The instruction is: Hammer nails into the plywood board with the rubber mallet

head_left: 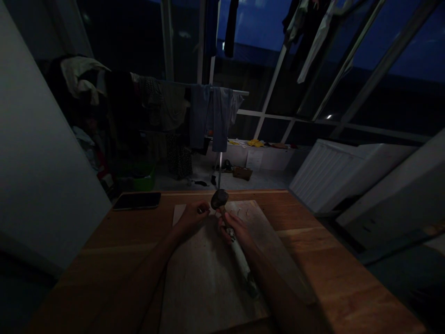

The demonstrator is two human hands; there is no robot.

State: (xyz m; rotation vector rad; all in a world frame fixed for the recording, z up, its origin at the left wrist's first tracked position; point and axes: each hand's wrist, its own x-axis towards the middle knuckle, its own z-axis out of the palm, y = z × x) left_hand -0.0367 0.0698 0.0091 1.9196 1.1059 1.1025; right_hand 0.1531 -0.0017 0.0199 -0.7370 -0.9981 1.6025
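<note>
My right hand [237, 228] is wrapped round the upper handle of a hammer [239, 260]. Its dark head points away from me, raised over the far part of a pale wooden board [201, 273], and the light-coloured handle slants back toward me. Left of the hammer head, my left hand [195, 214] is closed, with thumb and fingertips together close to the board; whatever they pinch is too dark and small to name. Several short, thin nail-like pieces [238, 211] stand up from the board's far side, just right of the hammer head.
The board lies on a wooden table [132, 241]. A dark phone or tablet [137, 201] rests at the table's far left corner. Beyond are a rack of hanging clothes [219, 116], a green basket [143, 181], a small box [242, 173] and a white ribbed object [323, 171].
</note>
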